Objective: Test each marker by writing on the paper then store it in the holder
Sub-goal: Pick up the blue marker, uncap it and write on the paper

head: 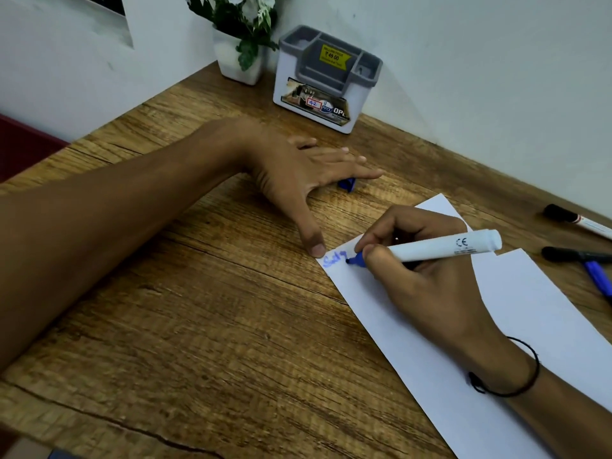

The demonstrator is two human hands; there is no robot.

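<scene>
My right hand (427, 279) grips a white marker with a blue tip (440, 247); the tip touches the top left corner of the white paper (530, 313), beside a few blue written letters. My left hand (298, 170) lies flat and open on the wooden table, its thumb pressing the paper's corner. A blue marker cap (347, 184) lies on the table, partly under the fingers of that hand. The grey and white holder (326, 79) stands at the back against the wall, with no marker visible in it.
At the right edge lie a black-capped white marker (576, 220), a black marker (569, 254) and a blue one (599, 276). A white pot with a green plant (240, 54) stands left of the holder. The wall runs close behind.
</scene>
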